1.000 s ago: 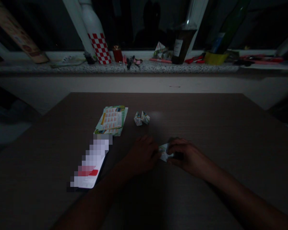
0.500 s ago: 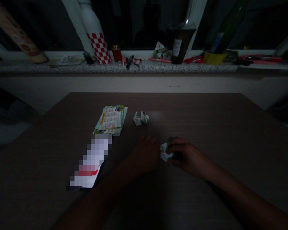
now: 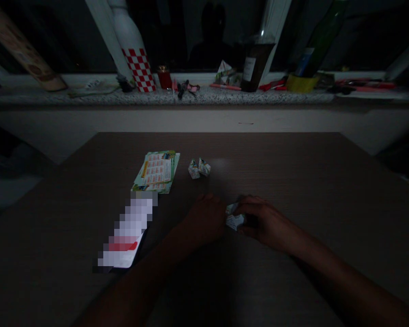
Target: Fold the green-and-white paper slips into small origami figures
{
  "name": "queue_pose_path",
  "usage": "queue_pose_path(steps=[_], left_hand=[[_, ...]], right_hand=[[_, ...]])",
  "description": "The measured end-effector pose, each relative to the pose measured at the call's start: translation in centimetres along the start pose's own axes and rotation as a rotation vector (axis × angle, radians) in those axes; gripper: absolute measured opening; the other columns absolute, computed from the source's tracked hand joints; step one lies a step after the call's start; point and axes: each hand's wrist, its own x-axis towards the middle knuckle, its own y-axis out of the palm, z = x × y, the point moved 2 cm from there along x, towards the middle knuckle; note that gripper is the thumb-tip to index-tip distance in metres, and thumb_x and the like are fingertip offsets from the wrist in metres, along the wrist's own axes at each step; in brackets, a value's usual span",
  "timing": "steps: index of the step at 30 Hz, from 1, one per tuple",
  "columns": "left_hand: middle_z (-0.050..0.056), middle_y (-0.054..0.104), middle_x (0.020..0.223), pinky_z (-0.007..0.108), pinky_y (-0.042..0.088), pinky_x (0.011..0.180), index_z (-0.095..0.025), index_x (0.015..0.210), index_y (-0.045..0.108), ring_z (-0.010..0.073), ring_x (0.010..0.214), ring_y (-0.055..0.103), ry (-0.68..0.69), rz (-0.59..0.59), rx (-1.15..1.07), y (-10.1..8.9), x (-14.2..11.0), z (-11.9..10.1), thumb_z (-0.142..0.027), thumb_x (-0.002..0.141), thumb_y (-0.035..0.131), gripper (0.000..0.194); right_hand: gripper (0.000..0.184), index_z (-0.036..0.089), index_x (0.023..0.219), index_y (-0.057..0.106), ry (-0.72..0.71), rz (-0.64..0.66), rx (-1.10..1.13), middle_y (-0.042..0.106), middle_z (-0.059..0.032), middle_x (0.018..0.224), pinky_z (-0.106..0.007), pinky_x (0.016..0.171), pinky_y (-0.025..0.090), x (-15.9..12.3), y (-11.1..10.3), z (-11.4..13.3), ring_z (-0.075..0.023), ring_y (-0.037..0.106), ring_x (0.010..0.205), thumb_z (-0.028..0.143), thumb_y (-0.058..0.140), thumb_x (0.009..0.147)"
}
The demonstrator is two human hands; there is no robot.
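Between my hands, low over the table, is a small piece of folded printed paper, pale with lines of text. My right hand pinches its right side between thumb and fingers. My left hand is closed with curled fingers at the paper's left edge; its fingertips are in shadow and its thumb is hidden. Farther back sit two small folded paper pieces, side by side with pointed tips. To their left lies a stack of printed green and white sheets.
A lit phone, its screen blurred out, lies on the brown table left of my left forearm. Along the stone windowsill stand a red-and-white checked bottle, a red jar, a dark cup and a green bottle.
The right index finger has shifted slightly on the paper, and more of its printed face shows. My left hand stays at the paper's left edge. The view has moved a little.
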Motion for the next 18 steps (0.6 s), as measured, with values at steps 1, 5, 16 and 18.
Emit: queue_pose_path(steps=[1, 5, 16, 18], left_hand=[[0.012, 0.063, 0.092, 0.04, 0.043, 0.078, -0.012, 0.088, 0.062, 0.025, 0.087, 0.055, -0.002, 0.002, 0.001, 0.0, 0.0, 0.0, -0.021, 0.088, 0.044, 0.02], [0.011, 0.063, 0.093, 0.04, 0.043, 0.079, -0.012, 0.09, 0.061, 0.026, 0.091, 0.055, -0.008, -0.011, 0.001, 0.03, -0.03, -0.01, -0.022, 0.089, 0.043, 0.02], [0.012, 0.062, 0.093, 0.042, 0.043, 0.079, -0.012, 0.088, 0.061, 0.0265, 0.09, 0.055, -0.005, 0.016, -0.015, 0.12, 0.02, 0.09, -0.023, 0.09, 0.041, 0.023], [0.013, 0.062, 0.093, 0.042, 0.043, 0.079, -0.011, 0.089, 0.061, 0.0266, 0.09, 0.055, -0.01, 0.014, -0.013, 0.19, 0.04, 0.11, -0.023, 0.09, 0.041, 0.023]], right_hand=[[0.036, 0.024, 0.103, 0.065, -0.004, 0.004, -0.006, 0.064, -0.0053, 0.101, -0.039, 0.087, 0.046, -0.03, -0.02, 0.03, -0.0229, 0.059, 0.097, 0.012, 0.073, 0.07], [0.043, 0.026, 0.113, 0.063, -0.01, 0.034, -0.044, 0.062, -0.0056, 0.108, -0.04, 0.091, 0.043, -0.16, -0.02, 0.07, -0.0237, 0.056, 0.103, 0.013, 0.07, 0.073], [0.033, 0.029, 0.11, 0.066, -0.048, 0.076, -0.079, 0.061, -0.0051, 0.108, -0.041, 0.092, 0.041, -0.17, -0.31, 0.39, -0.023, 0.055, 0.105, 0.018, 0.066, 0.079], [0.032, 0.028, 0.11, 0.067, -0.046, 0.07, -0.073, 0.062, -0.0052, 0.107, -0.04, 0.092, 0.041, -0.16, -0.23, 0.27, -0.0226, 0.055, 0.105, 0.017, 0.065, 0.079]])
